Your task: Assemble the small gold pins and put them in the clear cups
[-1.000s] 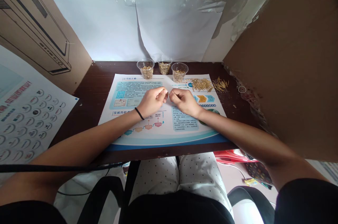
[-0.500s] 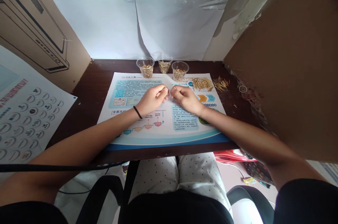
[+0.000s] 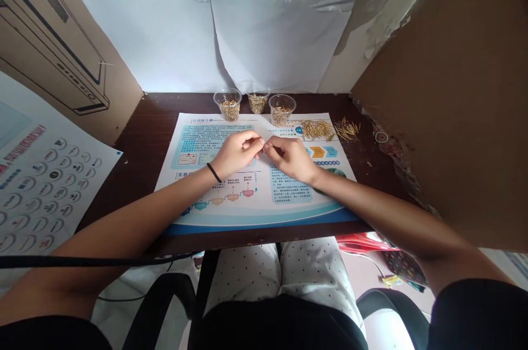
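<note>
My left hand (image 3: 242, 153), with a black band at the wrist, is closed in a pinch over the printed sheet (image 3: 231, 212). Its fingertips meet those of my right hand (image 3: 290, 157), which is pinched as well. Whatever lies between the fingertips is too small to make out. Beyond the hands stand three clear plastic cups: a left cup (image 3: 228, 104), a middle cup (image 3: 258, 101) and a right cup (image 3: 282, 110), each holding small gold-coloured metal pieces. To the right of them lies a pile of thin gold-coloured pins (image 3: 317, 130), and a smaller scatter of pins (image 3: 347, 129) rests on the dark table.
Cardboard walls enclose the dark wooden table (image 3: 136, 141): a left panel (image 3: 61, 31) and a right panel (image 3: 454, 108). White paper (image 3: 276, 36) covers the back. Another printed sheet (image 3: 45, 174) hangs at left. A black cable (image 3: 103, 262) crosses the lower left.
My right hand has turned slightly, its fingers reaching more toward the left fingertips, so the two hands now meet. The cups and pins stay put.
</note>
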`<state>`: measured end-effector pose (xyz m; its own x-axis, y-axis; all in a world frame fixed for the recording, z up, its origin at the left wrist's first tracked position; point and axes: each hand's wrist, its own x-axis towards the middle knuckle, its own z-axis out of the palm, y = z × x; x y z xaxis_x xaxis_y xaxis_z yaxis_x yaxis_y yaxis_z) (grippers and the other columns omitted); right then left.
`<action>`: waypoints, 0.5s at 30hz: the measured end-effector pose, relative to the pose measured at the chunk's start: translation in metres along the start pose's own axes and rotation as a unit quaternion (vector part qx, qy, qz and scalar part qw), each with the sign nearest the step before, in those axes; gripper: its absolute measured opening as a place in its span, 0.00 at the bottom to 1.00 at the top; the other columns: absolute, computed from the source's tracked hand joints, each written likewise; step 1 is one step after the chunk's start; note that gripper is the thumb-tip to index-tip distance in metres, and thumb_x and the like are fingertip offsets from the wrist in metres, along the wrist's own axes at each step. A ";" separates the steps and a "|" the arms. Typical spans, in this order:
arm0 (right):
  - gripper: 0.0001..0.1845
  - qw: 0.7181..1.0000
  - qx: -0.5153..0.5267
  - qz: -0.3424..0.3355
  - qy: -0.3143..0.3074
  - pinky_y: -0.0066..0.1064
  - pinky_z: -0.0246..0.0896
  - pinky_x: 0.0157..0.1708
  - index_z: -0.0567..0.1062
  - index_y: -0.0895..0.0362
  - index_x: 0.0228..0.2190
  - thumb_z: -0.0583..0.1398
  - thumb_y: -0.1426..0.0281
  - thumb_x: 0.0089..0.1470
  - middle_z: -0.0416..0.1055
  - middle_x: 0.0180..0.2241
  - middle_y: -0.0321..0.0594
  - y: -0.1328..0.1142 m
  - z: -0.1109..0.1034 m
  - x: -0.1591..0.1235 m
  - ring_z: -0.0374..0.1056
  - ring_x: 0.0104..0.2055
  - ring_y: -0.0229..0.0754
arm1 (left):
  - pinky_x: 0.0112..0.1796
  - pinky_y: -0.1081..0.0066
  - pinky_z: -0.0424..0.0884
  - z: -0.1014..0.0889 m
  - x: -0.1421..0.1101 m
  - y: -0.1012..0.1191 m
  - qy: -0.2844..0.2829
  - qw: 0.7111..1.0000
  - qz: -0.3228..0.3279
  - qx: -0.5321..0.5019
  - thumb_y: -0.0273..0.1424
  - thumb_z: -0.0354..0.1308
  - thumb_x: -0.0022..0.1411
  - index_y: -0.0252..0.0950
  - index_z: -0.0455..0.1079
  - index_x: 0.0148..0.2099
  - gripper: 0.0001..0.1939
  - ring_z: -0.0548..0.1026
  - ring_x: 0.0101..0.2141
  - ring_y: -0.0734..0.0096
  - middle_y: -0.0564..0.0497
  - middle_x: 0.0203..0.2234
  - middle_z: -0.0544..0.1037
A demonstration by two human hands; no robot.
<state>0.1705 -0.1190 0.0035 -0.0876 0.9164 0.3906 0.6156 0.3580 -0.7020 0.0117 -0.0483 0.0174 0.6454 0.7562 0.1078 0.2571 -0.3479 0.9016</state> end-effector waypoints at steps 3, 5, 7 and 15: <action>0.12 1.000 -0.004 0.007 0.029 0.29 0.52 0.28 0.70 0.58 0.26 0.54 0.68 0.60 0.66 0.23 0.35 0.000 0.000 0.000 0.57 0.25 0.33 | 0.20 0.79 0.60 0.000 0.001 0.000 -0.001 1.000 -0.002 0.011 0.26 0.52 0.62 0.34 0.66 0.30 0.08 0.65 0.18 0.81 0.56 0.16 0.68; 0.11 0.999 0.013 0.018 0.046 0.29 0.54 0.29 0.71 0.58 0.27 0.55 0.67 0.59 0.68 0.24 0.35 0.001 0.000 0.000 0.59 0.26 0.33 | 0.21 0.79 0.61 0.000 0.001 -0.001 -0.003 1.000 0.003 0.012 0.27 0.52 0.63 0.34 0.66 0.30 0.08 0.66 0.19 0.80 0.56 0.17 0.68; 0.09 0.998 0.030 0.022 0.045 0.29 0.55 0.30 0.71 0.58 0.28 0.56 0.67 0.58 0.69 0.25 0.36 0.003 0.000 0.001 0.61 0.27 0.34 | 0.22 0.79 0.62 0.000 0.001 -0.003 -0.009 1.000 0.014 0.009 0.28 0.52 0.64 0.34 0.65 0.30 0.09 0.66 0.19 0.80 0.56 0.17 0.67; 0.12 0.996 0.083 0.023 0.018 0.29 0.52 0.27 0.66 0.57 0.27 0.52 0.66 0.61 0.63 0.23 0.34 0.009 -0.001 0.003 0.56 0.25 0.33 | 0.20 0.79 0.61 0.000 0.002 -0.006 -0.033 0.997 0.007 -0.071 0.30 0.46 0.69 0.33 0.64 0.30 0.14 0.63 0.19 0.81 0.53 0.21 0.68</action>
<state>0.1762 -0.1128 -0.0011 -0.0329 0.9267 0.3744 0.4808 0.3431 -0.8069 0.0111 -0.0449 0.0124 0.6948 0.7125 0.0977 0.1456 -0.2724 0.9511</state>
